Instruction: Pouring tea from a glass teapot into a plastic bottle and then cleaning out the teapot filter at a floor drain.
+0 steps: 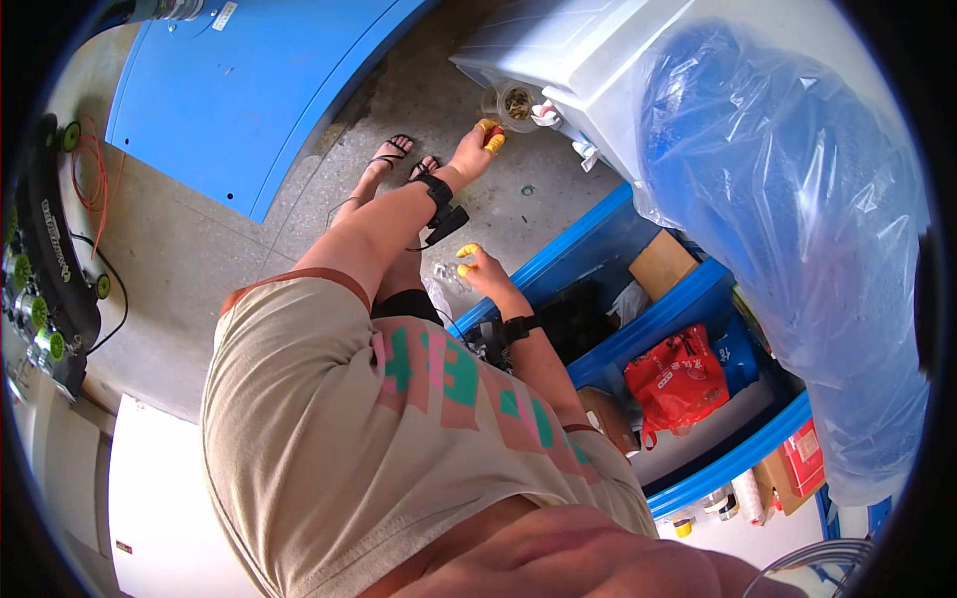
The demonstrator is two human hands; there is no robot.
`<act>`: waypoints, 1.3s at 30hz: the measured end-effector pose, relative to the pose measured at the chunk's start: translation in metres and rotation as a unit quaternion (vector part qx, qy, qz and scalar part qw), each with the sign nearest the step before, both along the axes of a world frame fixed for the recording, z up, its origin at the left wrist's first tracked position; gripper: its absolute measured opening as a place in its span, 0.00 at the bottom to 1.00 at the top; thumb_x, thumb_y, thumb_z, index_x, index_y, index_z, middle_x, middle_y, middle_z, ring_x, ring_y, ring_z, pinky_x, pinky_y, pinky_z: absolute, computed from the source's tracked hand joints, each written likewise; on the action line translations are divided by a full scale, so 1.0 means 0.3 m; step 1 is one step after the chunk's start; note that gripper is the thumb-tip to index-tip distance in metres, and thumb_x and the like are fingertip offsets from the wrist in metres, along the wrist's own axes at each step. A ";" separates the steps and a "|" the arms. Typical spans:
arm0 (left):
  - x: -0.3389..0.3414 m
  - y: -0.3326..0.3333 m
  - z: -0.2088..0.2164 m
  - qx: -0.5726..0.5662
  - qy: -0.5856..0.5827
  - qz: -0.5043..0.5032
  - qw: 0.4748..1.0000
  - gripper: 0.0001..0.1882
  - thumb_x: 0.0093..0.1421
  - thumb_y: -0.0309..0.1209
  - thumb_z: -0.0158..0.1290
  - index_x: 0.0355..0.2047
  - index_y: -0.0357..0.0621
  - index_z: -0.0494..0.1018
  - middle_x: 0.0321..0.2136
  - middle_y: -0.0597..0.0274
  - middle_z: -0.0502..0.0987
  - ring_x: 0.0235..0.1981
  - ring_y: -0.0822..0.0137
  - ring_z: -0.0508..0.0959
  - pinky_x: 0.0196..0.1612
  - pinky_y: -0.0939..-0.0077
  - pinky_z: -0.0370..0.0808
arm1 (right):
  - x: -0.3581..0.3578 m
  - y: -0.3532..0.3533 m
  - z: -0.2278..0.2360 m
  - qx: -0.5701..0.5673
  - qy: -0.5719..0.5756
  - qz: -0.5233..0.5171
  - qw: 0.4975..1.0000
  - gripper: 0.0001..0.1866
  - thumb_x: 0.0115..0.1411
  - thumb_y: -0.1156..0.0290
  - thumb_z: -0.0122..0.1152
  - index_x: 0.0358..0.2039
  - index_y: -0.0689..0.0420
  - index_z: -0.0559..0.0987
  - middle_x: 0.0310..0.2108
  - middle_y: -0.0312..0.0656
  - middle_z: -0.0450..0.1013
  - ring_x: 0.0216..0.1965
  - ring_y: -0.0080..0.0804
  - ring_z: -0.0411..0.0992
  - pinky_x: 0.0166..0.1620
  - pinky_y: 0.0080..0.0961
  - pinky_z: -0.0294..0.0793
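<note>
A: Where are the person's hands?

B: The left hand [480, 143] reaches far forward. Its fingers have yellow and red tips, maybe finger covers. It is just beside a clear plastic cup [514, 103] that stands at the edge of a white box [583, 50]. I cannot tell if the fingers are closed on something, they are too small in the picture.

A: And the other one?

B: The right hand [480, 265] is lower, near the blue shelf [588, 239]. It also has yellow fingertips, and the fingers look bent around a small clear thing [451, 279], perhaps a bag. The grip itself I cannot see well. The two hands are well apart.

A: What is in the cup?

B: Small dark yellowish pieces, too small to name.

A: What else is around?

B: Both wrists wear a black strap. On the shelf lie a cardboard box [661, 263] and a red bag [678, 384]. To the right stands a big clear plastic sack [797, 199] filled with blue things. A blue cabinet [249, 80] stands on the concrete floor [179, 259], and the person's feet in sandals [404, 157] are between the cabinet and the cup.
</note>
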State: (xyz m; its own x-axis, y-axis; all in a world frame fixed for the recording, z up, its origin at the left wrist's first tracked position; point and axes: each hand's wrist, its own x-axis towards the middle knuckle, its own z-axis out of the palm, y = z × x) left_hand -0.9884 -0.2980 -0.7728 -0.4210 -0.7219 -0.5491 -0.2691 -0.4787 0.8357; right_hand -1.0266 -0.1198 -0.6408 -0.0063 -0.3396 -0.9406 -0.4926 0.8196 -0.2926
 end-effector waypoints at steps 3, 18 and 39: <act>-0.032 0.040 -0.038 0.063 0.077 0.067 0.993 0.16 0.61 0.24 0.50 0.50 0.39 0.65 0.40 0.61 0.74 0.39 0.70 0.73 0.41 0.78 0.70 | 0.002 0.002 -0.001 -0.001 -0.001 0.002 1.000 0.20 0.52 0.65 0.60 0.44 0.56 0.70 0.37 0.52 0.75 0.38 0.48 0.74 0.41 0.35 0.71; -0.158 0.080 0.051 0.282 0.193 0.261 0.903 0.17 0.61 0.20 0.47 0.50 0.43 0.61 0.43 0.58 0.74 0.43 0.66 0.75 0.45 0.75 0.73 | 0.001 0.012 -0.001 0.033 0.019 0.006 0.999 0.25 0.51 0.62 0.60 0.49 0.58 0.69 0.38 0.54 0.75 0.41 0.51 0.73 0.44 0.37 0.72; -0.263 0.072 0.071 0.426 0.379 0.378 0.729 0.14 0.59 0.18 0.50 0.43 0.45 0.63 0.45 0.58 0.74 0.49 0.60 0.73 0.55 0.67 0.69 | -0.031 0.071 -0.042 0.000 0.018 -0.025 1.000 0.22 0.51 0.60 0.60 0.44 0.59 0.71 0.38 0.55 0.74 0.41 0.54 0.73 0.42 0.39 0.72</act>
State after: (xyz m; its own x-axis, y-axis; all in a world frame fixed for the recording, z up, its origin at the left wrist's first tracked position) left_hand -1.0673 -0.2764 -0.7516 -0.4959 -0.4377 -0.7500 0.7259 -0.6829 -0.0815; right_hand -1.0359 -0.0984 -0.6534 -0.0564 -0.3388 -0.9392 -0.4616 0.8429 -0.2763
